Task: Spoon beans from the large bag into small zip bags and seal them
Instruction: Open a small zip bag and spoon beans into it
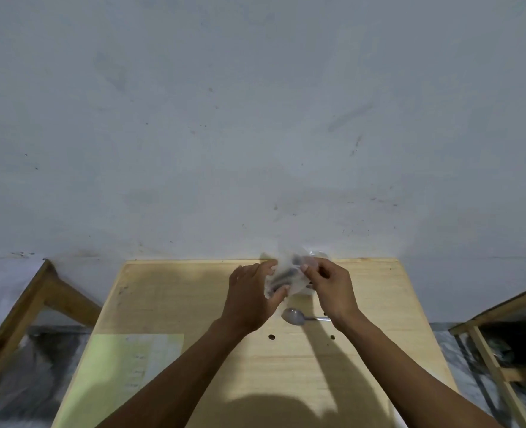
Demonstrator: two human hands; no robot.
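Nearest me, a pale green sheet (132, 366) lies at the table's (379, 304) near-left. Mid-table, the spoon (295, 316) rests idle. Toward the far edge, my left hand (249, 298) and right hand (332, 288) both pinch a clear bag (289, 276) holding dark beans; I reckon I'm sealing, no finished bags visible.

2 bare forearms, hands (249, 299) without sleeves or jewellery

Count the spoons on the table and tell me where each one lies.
1. The spoon lies on the wooden table, just under the right hand and near the bag both hands hold. Others may be hidden behind the hands or bag.
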